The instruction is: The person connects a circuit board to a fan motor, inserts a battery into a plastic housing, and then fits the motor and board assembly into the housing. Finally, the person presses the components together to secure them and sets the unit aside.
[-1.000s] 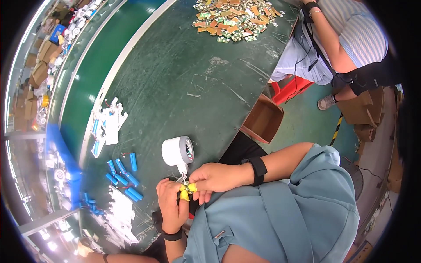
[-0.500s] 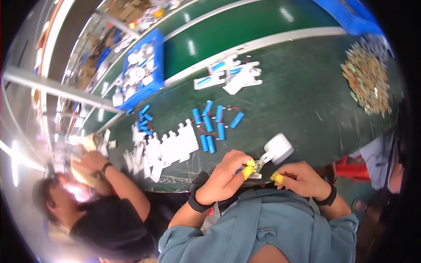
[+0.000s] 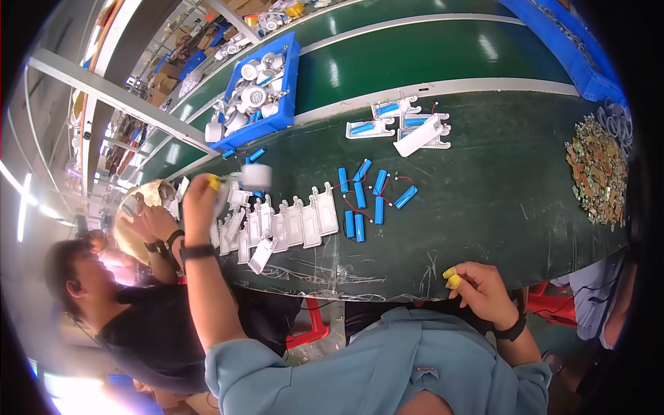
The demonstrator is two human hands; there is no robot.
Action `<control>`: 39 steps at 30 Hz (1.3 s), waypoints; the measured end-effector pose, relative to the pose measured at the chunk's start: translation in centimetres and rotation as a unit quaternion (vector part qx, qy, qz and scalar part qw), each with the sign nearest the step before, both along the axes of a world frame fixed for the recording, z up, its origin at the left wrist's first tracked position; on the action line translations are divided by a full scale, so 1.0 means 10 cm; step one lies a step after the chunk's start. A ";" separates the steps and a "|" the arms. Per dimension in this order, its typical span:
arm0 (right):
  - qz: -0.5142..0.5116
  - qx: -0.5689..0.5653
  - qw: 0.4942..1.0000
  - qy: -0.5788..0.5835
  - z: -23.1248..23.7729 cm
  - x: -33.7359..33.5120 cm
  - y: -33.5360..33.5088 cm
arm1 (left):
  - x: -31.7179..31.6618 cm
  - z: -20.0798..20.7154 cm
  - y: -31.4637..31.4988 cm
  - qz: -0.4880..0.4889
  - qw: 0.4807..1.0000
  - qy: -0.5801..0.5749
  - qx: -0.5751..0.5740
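At left of frame, my left hand [image 3: 199,202] clasps a white device [image 3: 256,177], apparently mid-transfer, wanting gentle placement; my half-curled right hand [image 3: 478,289] looks empty.

white cylinder-headed device [image 3: 256,177], blurred, head pointing right, held above bench [image 3: 484,194]

Blurred white round-headed device [image 3: 256,177] at the left fingers [image 3: 214,182], their exact grip unclear

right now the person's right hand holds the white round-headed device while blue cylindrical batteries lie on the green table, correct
Not the right hand: the head view shows the left hand holding the white round-headed device, while blue cylindrical batteries lie on the green table.
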State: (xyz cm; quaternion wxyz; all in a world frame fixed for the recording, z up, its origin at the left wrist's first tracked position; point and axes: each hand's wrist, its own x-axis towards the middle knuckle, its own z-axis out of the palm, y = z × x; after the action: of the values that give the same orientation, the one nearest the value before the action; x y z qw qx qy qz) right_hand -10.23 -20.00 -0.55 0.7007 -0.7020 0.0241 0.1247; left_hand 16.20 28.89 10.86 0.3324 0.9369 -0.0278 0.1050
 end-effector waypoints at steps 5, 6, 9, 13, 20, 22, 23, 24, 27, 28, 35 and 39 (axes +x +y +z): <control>-0.008 -0.006 1.000 -0.001 0.02 0.00 0.02 | 0.56 -0.08 0.93 0.173 0.978 -0.113 0.002; -0.014 -0.010 1.000 0.003 0.02 -0.01 0.03 | 0.61 -0.14 0.97 0.181 0.975 -0.122 -0.050; -0.026 -0.017 0.999 -0.008 -0.01 -0.01 0.02 | 0.62 -0.29 0.60 0.150 0.974 -0.108 -0.129; -0.014 -0.033 0.999 -0.020 -0.01 0.02 0.02 | 0.25 -0.56 -0.42 -0.041 0.986 -0.031 -0.160; -0.010 -0.031 0.999 -0.022 0.01 0.02 0.00 | -0.25 -0.79 -2.29 -0.326 0.944 0.037 -0.046; -0.008 -0.038 0.998 -0.039 -0.01 0.00 0.01 | -0.18 -0.87 -2.63 -0.352 0.934 -0.051 0.025; 0.000 -0.040 0.998 -0.056 -0.03 -0.01 0.01 | -0.14 -0.92 -2.77 -0.338 0.934 -0.094 0.067; 0.005 -0.039 0.998 -0.057 -0.04 -0.01 0.03 | -0.08 -0.99 -2.90 -0.310 0.940 -0.119 0.080; 0.013 -0.056 0.994 -0.097 -0.06 -0.04 0.01 | -0.03 -0.95 -3.16 -0.294 0.944 -0.077 0.124; 0.014 -0.058 0.993 -0.103 -0.10 -0.05 0.00 | -0.04 -0.93 -3.25 -0.302 0.940 -0.004 0.161; 0.001 -0.050 0.992 -0.112 -0.12 -0.03 -0.03 | -1.26 -0.81 -3.04 -0.442 0.821 -0.246 0.265; -0.002 -0.064 0.985 -0.160 -0.12 -0.05 -0.06 | -1.78 -0.79 -2.70 -0.480 0.833 -0.130 0.240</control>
State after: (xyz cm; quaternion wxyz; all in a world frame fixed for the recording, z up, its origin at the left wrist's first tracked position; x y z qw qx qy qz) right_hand -10.70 -20.58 -1.76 0.6496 -0.7561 -0.0791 0.0077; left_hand -1.59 1.87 2.92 0.0986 0.8337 -0.5416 0.0431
